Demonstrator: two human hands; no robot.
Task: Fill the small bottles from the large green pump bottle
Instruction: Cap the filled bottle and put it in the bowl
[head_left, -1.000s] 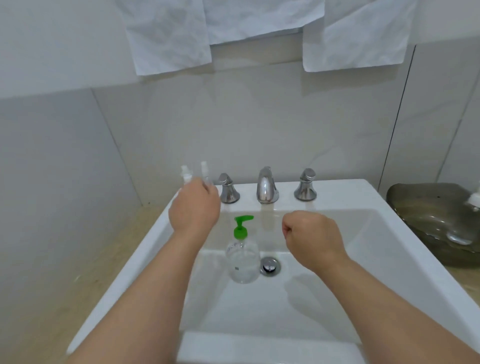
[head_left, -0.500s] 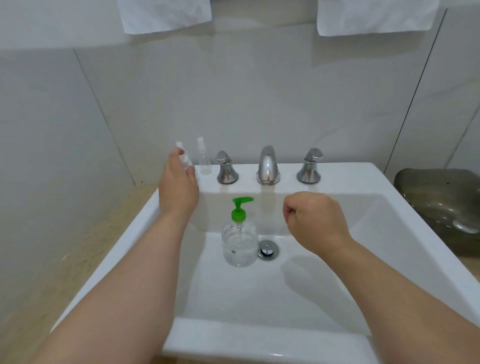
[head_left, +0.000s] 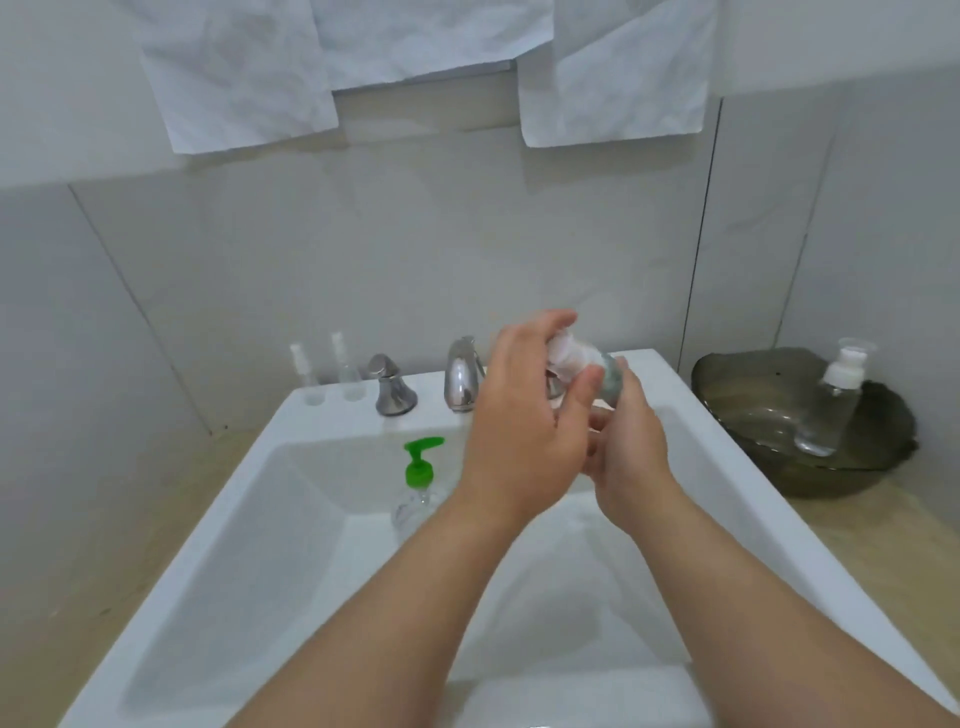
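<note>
Meeting in the middle of the frame above the white sink (head_left: 208, 535), both hands hold one small bottle (head_left: 584, 361), which is tilted with its white cap toward the upper left. The left hand (head_left: 519, 426) has its fingers and thumb curled round the cap end, and the right hand (head_left: 631, 447) grips the clear body from below. The motion blur is too strong to tell whether the cap is on tight or loose. The green pump bottle (head_left: 418, 467) stands upright inside the basin, left of centre, its lower part hidden behind the left forearm. On the sink's back ledge, toward the left of the frame, a left spray bottle (head_left: 301, 374) and a right spray bottle (head_left: 344, 369) stand side by side, just beside a chrome tap handle (head_left: 389, 387) and the faucet (head_left: 462, 374). At the right edge a dark glass bowl (head_left: 753, 421) sits on the beige desk (head_left: 857, 551), with a clear pump-top bottle (head_left: 831, 410) leaning inside it. White cloths (head_left: 239, 78) hang along the top of the frame.
</note>
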